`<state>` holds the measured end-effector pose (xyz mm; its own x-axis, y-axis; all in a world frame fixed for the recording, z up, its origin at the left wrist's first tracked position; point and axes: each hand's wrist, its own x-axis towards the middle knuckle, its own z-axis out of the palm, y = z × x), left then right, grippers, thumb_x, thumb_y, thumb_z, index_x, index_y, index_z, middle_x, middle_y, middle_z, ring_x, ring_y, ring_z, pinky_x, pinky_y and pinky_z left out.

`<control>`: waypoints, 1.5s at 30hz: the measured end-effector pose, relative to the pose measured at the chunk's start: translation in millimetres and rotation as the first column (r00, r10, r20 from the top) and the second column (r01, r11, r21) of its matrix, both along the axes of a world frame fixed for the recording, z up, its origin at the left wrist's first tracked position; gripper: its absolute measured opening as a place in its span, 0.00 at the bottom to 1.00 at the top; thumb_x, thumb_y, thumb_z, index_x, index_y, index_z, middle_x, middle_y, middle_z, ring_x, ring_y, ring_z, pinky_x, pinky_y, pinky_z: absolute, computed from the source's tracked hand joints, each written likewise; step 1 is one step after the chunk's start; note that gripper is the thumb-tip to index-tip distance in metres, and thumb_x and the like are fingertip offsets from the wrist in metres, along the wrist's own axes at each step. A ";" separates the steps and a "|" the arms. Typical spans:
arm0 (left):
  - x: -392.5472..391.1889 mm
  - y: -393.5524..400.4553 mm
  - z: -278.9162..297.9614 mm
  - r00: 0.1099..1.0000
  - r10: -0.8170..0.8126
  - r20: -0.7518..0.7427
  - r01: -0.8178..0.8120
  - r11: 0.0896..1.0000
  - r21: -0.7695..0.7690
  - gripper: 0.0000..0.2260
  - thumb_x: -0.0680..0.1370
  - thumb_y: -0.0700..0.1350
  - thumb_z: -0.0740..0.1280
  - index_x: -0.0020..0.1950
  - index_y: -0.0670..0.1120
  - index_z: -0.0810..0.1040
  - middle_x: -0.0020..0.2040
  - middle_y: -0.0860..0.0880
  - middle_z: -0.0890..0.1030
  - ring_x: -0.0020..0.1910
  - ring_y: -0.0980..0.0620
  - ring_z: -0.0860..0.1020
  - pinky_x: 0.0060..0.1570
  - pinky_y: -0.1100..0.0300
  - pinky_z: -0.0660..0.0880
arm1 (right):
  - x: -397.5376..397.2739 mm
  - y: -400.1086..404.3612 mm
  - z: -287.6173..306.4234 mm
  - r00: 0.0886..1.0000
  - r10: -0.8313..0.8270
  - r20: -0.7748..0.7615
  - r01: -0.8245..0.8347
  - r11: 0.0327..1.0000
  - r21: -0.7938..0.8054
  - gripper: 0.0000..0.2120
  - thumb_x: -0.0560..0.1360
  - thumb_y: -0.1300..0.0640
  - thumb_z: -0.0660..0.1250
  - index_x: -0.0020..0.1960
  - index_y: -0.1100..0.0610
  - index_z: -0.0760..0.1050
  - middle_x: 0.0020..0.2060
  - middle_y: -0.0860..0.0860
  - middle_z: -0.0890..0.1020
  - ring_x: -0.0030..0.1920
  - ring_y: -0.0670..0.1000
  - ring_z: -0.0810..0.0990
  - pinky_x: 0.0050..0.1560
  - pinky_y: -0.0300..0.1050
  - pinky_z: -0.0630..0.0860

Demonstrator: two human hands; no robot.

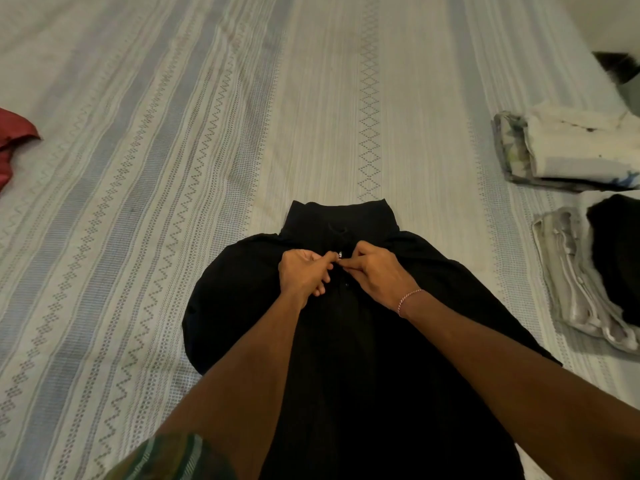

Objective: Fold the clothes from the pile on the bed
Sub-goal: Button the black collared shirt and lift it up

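Observation:
A black collared shirt [242, 292] lies spread on the bed in front of me, collar pointing away. My left hand [304, 275] and my right hand [375, 275] meet at the shirt's front just below the collar. Both pinch the fabric of the placket around a small button with curled fingers. A thin bracelet circles my right wrist. My forearms cover the middle of the shirt.
The bed carries a pale striped sheet [173, 150]. Folded clothes lie at the right: a white and patterned stack [568, 150] and, nearer, a pale folded piece [575, 282] with a black garment [616, 251] on it. A red cloth [14, 140] lies at the left edge.

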<state>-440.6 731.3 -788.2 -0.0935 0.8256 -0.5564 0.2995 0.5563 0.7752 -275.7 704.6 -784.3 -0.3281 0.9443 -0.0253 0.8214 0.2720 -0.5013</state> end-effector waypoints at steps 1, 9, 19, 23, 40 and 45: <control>-0.8 0.5 0.3 1.000 -0.007 0.009 0.007 1.000 -0.008 0.12 0.76 0.49 0.75 0.39 0.41 0.83 0.27 0.46 0.80 0.19 0.54 0.73 0.21 0.63 0.70 | 0.6 3.5 2.3 0.999 0.039 0.037 -0.039 0.999 -0.010 0.14 0.82 0.57 0.65 0.66 0.55 0.80 0.49 0.53 0.76 0.44 0.48 0.75 0.50 0.44 0.77; -6.1 0.7 1.1 0.997 -0.047 0.064 0.049 0.999 -0.021 0.14 0.77 0.50 0.74 0.40 0.40 0.82 0.28 0.46 0.81 0.20 0.54 0.73 0.21 0.62 0.69 | 2.5 8.7 1.3 0.945 0.187 0.268 -0.214 0.974 0.076 0.11 0.83 0.56 0.62 0.63 0.58 0.74 0.54 0.55 0.76 0.41 0.53 0.77 0.42 0.49 0.79; -9.4 0.1 0.4 0.993 -0.031 0.113 0.034 0.999 -0.018 0.15 0.75 0.52 0.75 0.42 0.39 0.83 0.29 0.45 0.81 0.20 0.53 0.74 0.21 0.62 0.69 | -19.1 12.9 10.8 0.971 -0.004 0.240 0.042 0.987 -0.155 0.12 0.83 0.52 0.58 0.59 0.60 0.69 0.54 0.57 0.74 0.47 0.55 0.77 0.50 0.49 0.77; -9.7 -0.9 0.9 0.991 -0.024 0.135 0.026 1.000 -0.014 0.16 0.76 0.51 0.75 0.42 0.38 0.83 0.30 0.43 0.81 0.20 0.52 0.73 0.20 0.62 0.69 | -16.8 23.8 22.5 0.990 -0.130 0.053 0.139 0.948 -0.286 0.09 0.80 0.55 0.66 0.56 0.58 0.72 0.46 0.52 0.80 0.43 0.51 0.80 0.50 0.49 0.80; 11.5 24.9 50.4 0.965 0.187 -0.182 -0.197 0.980 -0.039 0.19 0.74 0.59 0.72 0.38 0.42 0.82 0.27 0.48 0.83 0.29 0.52 0.84 0.36 0.56 0.84 | -14.0 27.9 40.1 0.422 -0.893 -0.156 0.745 0.440 -0.501 0.14 0.75 0.51 0.72 0.40 0.62 0.78 0.37 0.54 0.83 0.37 0.50 0.82 0.38 0.43 0.80; -9.3 28.4 70.2 0.850 0.408 0.332 -0.377 0.913 -0.156 0.07 0.80 0.35 0.66 0.57 0.38 0.79 0.55 0.39 0.82 0.51 0.45 0.82 0.50 0.49 0.82 | -1.9 -11.3 57.5 -0.014 -0.896 -0.443 0.475 0.384 -0.792 0.04 0.78 0.67 0.68 0.46 0.62 0.79 0.46 0.57 0.83 0.48 0.53 0.84 0.52 0.49 0.83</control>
